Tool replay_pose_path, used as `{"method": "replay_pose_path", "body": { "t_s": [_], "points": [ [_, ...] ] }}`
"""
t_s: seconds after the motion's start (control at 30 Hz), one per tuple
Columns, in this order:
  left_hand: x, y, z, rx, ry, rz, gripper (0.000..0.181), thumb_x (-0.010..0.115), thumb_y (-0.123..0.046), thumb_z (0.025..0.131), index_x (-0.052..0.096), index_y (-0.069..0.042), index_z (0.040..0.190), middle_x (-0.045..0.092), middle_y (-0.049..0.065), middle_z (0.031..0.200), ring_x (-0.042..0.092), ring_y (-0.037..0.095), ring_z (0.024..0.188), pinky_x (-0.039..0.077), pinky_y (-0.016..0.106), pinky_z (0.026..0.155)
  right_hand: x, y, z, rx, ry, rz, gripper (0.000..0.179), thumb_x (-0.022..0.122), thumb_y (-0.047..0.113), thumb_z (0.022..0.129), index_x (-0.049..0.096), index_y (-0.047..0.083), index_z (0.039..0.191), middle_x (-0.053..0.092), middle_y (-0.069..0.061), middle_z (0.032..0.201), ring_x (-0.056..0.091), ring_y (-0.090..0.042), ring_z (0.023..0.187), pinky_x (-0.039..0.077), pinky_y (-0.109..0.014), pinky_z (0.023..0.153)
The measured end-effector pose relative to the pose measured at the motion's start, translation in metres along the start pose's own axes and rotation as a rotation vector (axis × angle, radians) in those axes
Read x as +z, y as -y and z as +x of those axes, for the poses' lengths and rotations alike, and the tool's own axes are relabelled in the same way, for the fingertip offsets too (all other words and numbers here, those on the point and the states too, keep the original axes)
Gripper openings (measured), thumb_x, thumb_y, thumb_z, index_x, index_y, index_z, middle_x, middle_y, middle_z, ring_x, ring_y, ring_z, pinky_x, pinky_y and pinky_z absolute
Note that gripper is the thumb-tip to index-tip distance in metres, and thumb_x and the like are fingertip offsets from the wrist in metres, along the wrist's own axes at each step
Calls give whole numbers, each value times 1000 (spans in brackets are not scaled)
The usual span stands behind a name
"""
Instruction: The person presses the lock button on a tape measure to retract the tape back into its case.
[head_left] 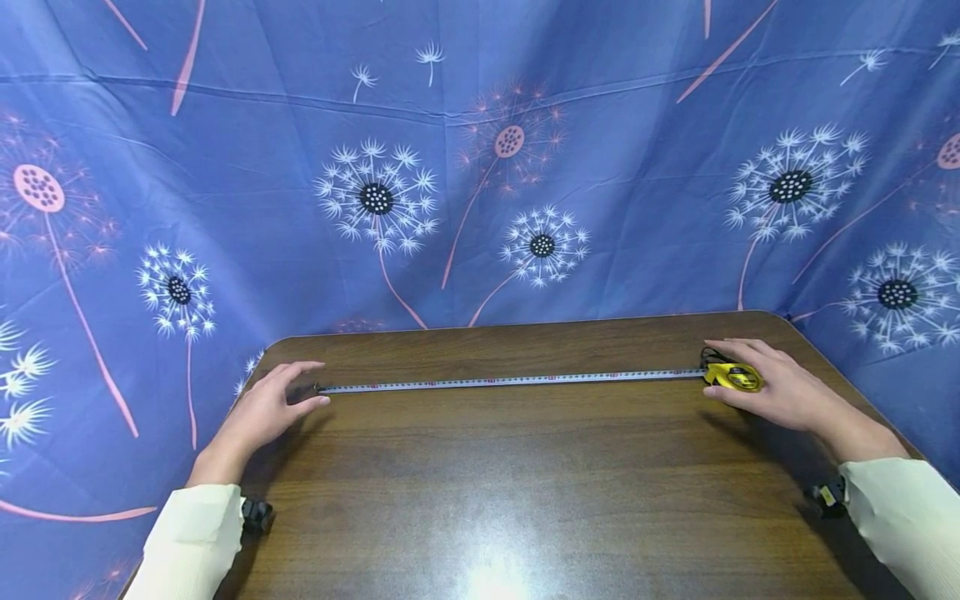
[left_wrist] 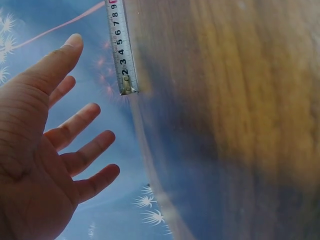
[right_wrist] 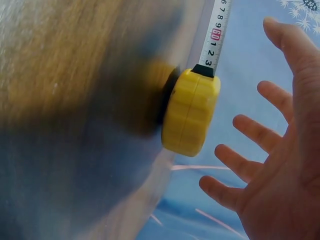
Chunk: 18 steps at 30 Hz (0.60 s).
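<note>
A yellow tape measure (head_left: pixel 738 377) lies toward the right of the table, its white blade (head_left: pixel 517 381) drawn out in a long straight line to the left. The left hand (head_left: pixel 258 410) hovers by the blade's metal hook (left_wrist: pixel 128 88), thumb and fingers spread apart and not touching it in the left wrist view. Beside the case is the right hand (head_left: pixel 795 393). Its fingers are parted and relaxed, and the right wrist view shows a gap between them and the yellow case (right_wrist: pixel 191 112). Near the case, the blade reads just past the red 60 mark.
The brown wooden table (head_left: pixel 450 475) has rounded far corners. Behind it and at both sides hangs a blue cloth (head_left: pixel 637 183) with dandelion prints. A black strap (head_left: pixel 711 357) lies at the case. Each wrist wears a small dark camera (head_left: pixel 257 515).
</note>
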<state>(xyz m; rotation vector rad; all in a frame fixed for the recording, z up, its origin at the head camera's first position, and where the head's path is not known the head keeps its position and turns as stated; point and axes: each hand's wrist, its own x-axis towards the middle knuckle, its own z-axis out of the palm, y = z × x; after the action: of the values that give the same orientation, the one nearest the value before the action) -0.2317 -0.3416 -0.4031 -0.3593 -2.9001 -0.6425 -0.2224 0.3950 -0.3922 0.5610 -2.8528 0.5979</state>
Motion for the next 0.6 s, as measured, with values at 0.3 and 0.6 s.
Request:
{"method": "replay_pose_path", "body": {
  "t_s": [0.3,0.6],
  "points": [
    [2,6,1,-4,-11,-2,60,80,-36,92,57,-14,144,58,22,140,50,48,130,40,69,99,1,-5,-3,32,38,-5,76,80,39,91,46,10,153,45,-29,143,47,-54,121,41,-71,83],
    [2,13,1,-8,17,-6,58,80,-32,92,58,-14,142,61,20,137,51,48,130,39,69,100,5,-11,-4,23,34,-10,75,82,38,90,48,8,151,48,-29,140,50,-53,119,43,-69,82]
  ]
}}
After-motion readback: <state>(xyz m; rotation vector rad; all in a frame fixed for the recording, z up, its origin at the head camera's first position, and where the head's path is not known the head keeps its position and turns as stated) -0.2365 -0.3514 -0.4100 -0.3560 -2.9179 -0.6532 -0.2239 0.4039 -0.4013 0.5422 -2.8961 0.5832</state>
